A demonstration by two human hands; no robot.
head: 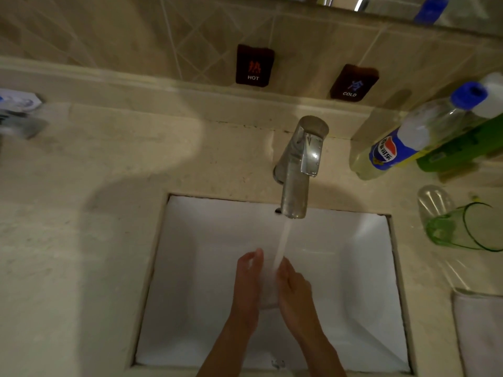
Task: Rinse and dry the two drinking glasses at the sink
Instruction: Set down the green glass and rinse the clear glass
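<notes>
Over the white sink basin [190,308], a clear drinking glass [268,284] sits between my two hands, under the water running from the tap [298,164]. My left hand [247,287] grips its left side and my right hand [295,292] grips its right side. The glass is blurred and mostly hidden by my hands. A green-tinted glass [462,229] stands on the counter to the right of the basin, apart from both hands. A small clear object [435,202] stands just behind it; what it is I cannot tell.
A soda bottle with a blue cap [413,137] and a green bottle [462,148] stand at the back right. A pale cloth [480,330] lies on the counter at the front right. HOT [254,65] and COLD [353,83] signs hang on the wall.
</notes>
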